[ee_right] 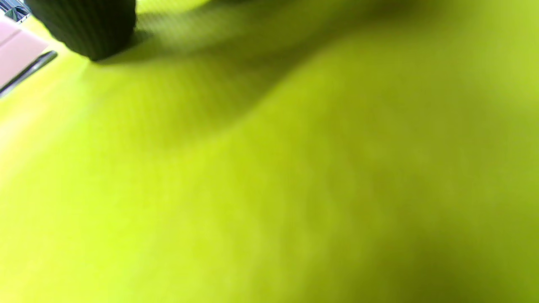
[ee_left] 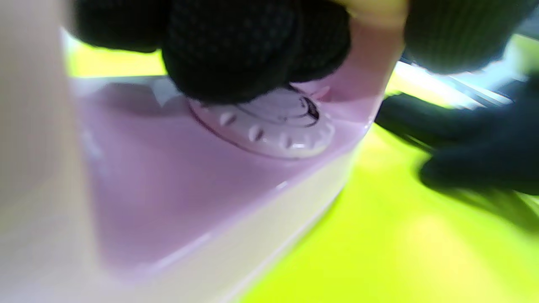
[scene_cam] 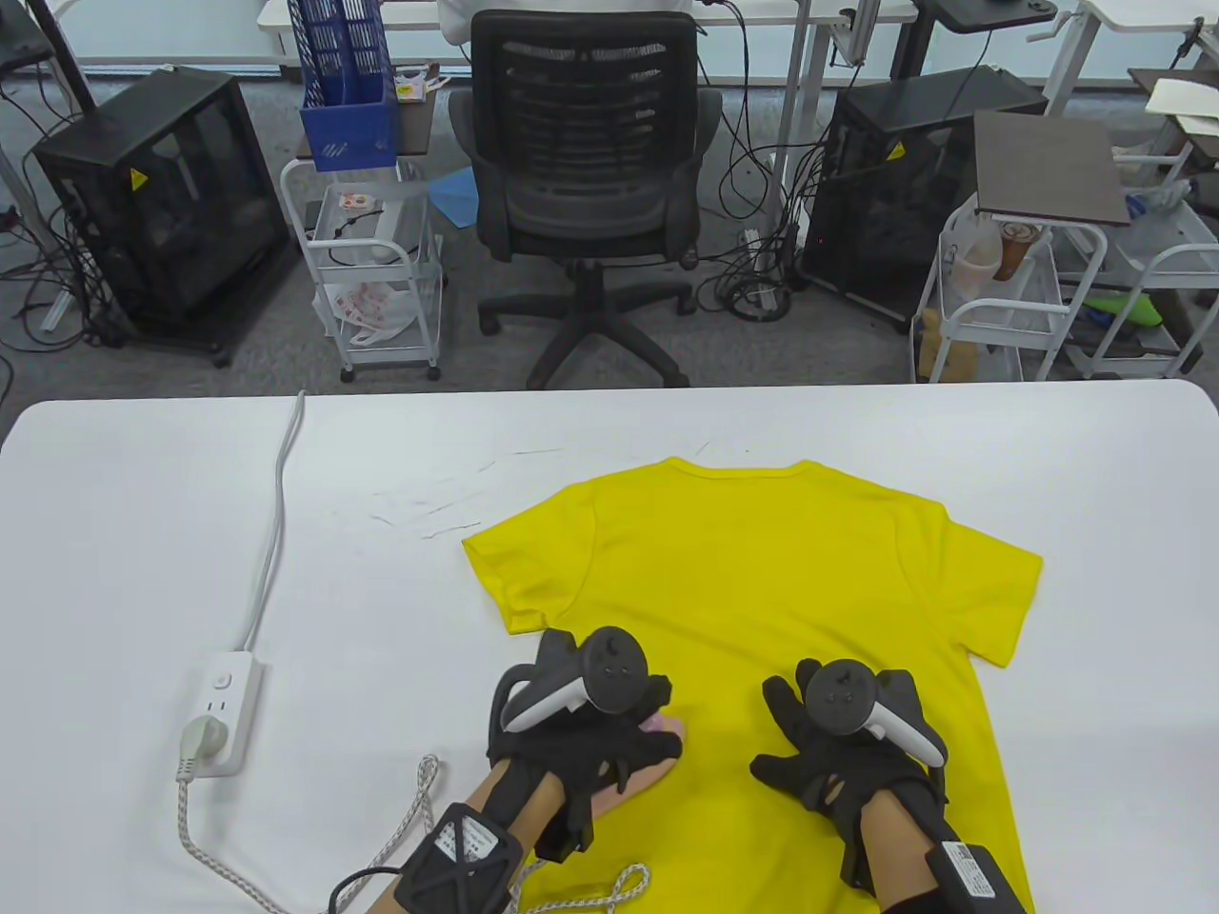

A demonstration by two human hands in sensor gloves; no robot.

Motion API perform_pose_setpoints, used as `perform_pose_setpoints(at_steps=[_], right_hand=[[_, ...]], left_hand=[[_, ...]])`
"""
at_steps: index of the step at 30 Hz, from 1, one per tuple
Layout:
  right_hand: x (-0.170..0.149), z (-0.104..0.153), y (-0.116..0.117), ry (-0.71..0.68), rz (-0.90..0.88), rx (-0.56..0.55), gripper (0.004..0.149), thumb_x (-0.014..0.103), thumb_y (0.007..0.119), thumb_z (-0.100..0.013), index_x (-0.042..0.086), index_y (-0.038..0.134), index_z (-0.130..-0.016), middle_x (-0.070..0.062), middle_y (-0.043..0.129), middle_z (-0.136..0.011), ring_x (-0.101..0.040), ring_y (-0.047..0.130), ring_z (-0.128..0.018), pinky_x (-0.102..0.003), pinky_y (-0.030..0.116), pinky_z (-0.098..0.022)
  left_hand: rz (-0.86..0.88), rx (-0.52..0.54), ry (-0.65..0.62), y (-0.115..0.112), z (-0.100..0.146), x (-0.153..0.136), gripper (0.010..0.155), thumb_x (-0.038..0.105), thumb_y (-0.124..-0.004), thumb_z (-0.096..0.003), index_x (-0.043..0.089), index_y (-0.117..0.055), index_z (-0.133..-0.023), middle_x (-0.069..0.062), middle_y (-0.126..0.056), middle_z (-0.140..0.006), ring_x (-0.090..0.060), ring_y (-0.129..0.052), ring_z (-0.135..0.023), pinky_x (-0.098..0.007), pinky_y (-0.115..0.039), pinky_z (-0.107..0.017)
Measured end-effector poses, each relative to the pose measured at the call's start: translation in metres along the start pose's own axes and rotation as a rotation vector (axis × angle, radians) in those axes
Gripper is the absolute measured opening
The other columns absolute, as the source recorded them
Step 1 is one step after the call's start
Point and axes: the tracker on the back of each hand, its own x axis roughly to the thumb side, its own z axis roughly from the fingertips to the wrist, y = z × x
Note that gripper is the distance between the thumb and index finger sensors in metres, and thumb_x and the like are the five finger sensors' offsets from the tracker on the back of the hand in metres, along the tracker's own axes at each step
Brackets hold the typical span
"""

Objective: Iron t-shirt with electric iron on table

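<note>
— At the bottom edge of the table view, what are the two gloved hands doing?

— Lower centre, the black-gloved left hand (scene_cam: 581,733) grips the handle of the pink and cream plastic electric iron (scene_cam: 657,752), which sits on the lower left part of the bright yellow cotton t-shirt (scene_cam: 762,590). In the left wrist view the fingers (ee_left: 236,46) wrap over the handle just above the round ridged temperature dial (ee_left: 273,126).

— And the other one?

— Lower right of centre, the black-gloved right hand (scene_cam: 838,752) rests flat on the shirt with its fingers spread, holding nothing. It lies just beside the iron, apart from it. The right wrist view shows mostly blurred yellow cloth, with one dark fingertip (ee_right: 88,29) at the upper left.

— Where does the shirt lie?

— Spread flat on the white rectangular table (scene_cam: 143,571), right of centre, neck toward the far edge, hem toward the bottom of the frame.

— Anything to the left?

— A braided white cord (scene_cam: 214,857) runs along the lower left to a plug in the white plastic power strip (scene_cam: 224,709).

— Farther back?

— Beyond the table, top centre, stands a black mesh office chair (scene_cam: 586,181).
</note>
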Motion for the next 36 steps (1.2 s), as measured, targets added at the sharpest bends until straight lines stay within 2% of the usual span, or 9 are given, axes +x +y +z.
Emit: perform_pose_setpoints(at_steps=[4,7,10,15,18,21,28,32,36], right_hand=[[-0.001,0.000,0.000,-0.002,0.000,-0.004,0.083,0.064,0.073,-0.044,0.042,0.017,-0.102,0.000,-0.006,-0.107,-0.029,-0.012,-0.094,-0.060,0.001,-0.063],[-0.001,0.000,0.000,-0.001,0.002,-0.005,0.083,0.064,0.072,-0.044,0.042,0.017,-0.102,0.000,-0.006,-0.107,-0.029,-0.012,-0.094,-0.061,0.001,-0.063],[-0.001,0.000,0.000,-0.002,0.001,-0.005,0.083,0.064,0.072,-0.044,0.042,0.017,-0.102,0.000,-0.006,-0.107,-0.029,-0.012,-0.094,-0.061,0.001,-0.063],[-0.001,0.000,0.000,-0.002,0.002,-0.007,0.083,0.064,0.072,-0.044,0.042,0.017,-0.102,0.000,-0.006,-0.107,-0.029,-0.012,-0.094,-0.061,0.001,-0.063],[-0.001,0.000,0.000,-0.003,0.003,-0.007,0.083,0.064,0.072,-0.044,0.042,0.017,-0.102,0.000,-0.006,-0.107,-0.029,-0.012,-0.094,-0.060,0.001,-0.063],[-0.001,0.000,0.000,-0.002,0.000,-0.003,0.083,0.064,0.072,-0.044,0.042,0.017,-0.102,0.000,-0.006,-0.107,-0.029,-0.012,-0.094,-0.060,0.001,-0.063],[-0.001,0.000,0.001,0.001,0.001,-0.008,0.083,0.064,0.072,-0.044,0.042,0.017,-0.102,0.000,-0.006,-0.107,-0.029,-0.012,-0.094,-0.061,0.001,-0.063],[-0.002,0.001,0.001,0.001,0.002,-0.009,0.083,0.064,0.072,-0.044,0.042,0.017,-0.102,0.000,-0.006,-0.107,-0.029,-0.012,-0.094,-0.061,0.001,-0.063],[-0.001,0.001,0.001,0.001,0.002,-0.007,0.082,0.064,0.072,-0.044,0.042,0.017,-0.102,0.000,-0.006,-0.107,-0.029,-0.012,-0.094,-0.061,0.001,-0.063]], left_hand=[[-0.134,-0.086,-0.206,-0.023,0.005,0.053,0.072,0.065,-0.078,-0.0394,0.036,-0.061,-0.102,0.008,-0.094,-0.066,-0.014,-0.104,-0.032,-0.041,-0.089,-0.038],[-0.208,-0.085,-0.257,-0.029,0.009,0.070,0.072,0.066,-0.078,-0.0387,0.037,-0.061,-0.102,0.009,-0.095,-0.066,-0.013,-0.105,-0.033,-0.041,-0.089,-0.038],[-0.197,-0.025,-0.178,-0.022,0.007,0.058,0.072,0.066,-0.078,-0.0385,0.037,-0.062,-0.102,0.008,-0.095,-0.065,-0.015,-0.104,-0.032,-0.042,-0.088,-0.038],[-0.079,0.108,0.161,0.010,-0.003,-0.007,0.072,0.065,-0.079,-0.0392,0.036,-0.061,-0.103,0.006,-0.094,-0.066,-0.017,-0.104,-0.033,-0.044,-0.087,-0.039],[0.050,0.132,0.259,0.019,-0.002,-0.037,0.071,0.063,-0.080,-0.0406,0.034,-0.061,-0.103,0.004,-0.094,-0.066,-0.017,-0.103,-0.033,-0.044,-0.087,-0.038],[0.066,0.095,0.174,0.015,0.000,-0.033,0.070,0.063,-0.079,-0.0412,0.034,-0.062,-0.103,0.005,-0.094,-0.066,-0.017,-0.103,-0.032,-0.043,-0.087,-0.038],[-0.106,-0.067,-0.140,-0.022,0.004,0.052,0.071,0.065,-0.076,-0.0409,0.036,-0.060,-0.103,0.009,-0.094,-0.066,-0.013,-0.104,-0.033,-0.041,-0.089,-0.038],[-0.135,-0.049,-0.150,-0.025,0.006,0.059,0.071,0.066,-0.076,-0.0403,0.036,-0.060,-0.103,0.009,-0.094,-0.066,-0.013,-0.104,-0.033,-0.041,-0.089,-0.038],[-0.083,0.022,-0.022,-0.010,0.001,0.029,0.071,0.064,-0.077,-0.0405,0.036,-0.060,-0.103,0.007,-0.094,-0.066,-0.015,-0.104,-0.032,-0.042,-0.088,-0.038]])
